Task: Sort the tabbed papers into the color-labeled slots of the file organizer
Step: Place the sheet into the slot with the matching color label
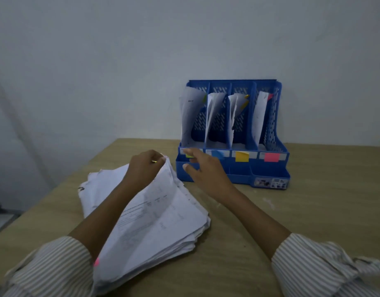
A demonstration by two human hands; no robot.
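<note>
blue file organizer point(270, 168) at surface point(313, 221) rear edge; left hand point(144, 170) pinches paper stack point(159, 221) corner; right hand point(206, 170) spread, empty, masking green label.

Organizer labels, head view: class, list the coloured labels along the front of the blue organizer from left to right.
Green label, partly hidden behind the right hand → blue label → yellow label → pink label.
</note>
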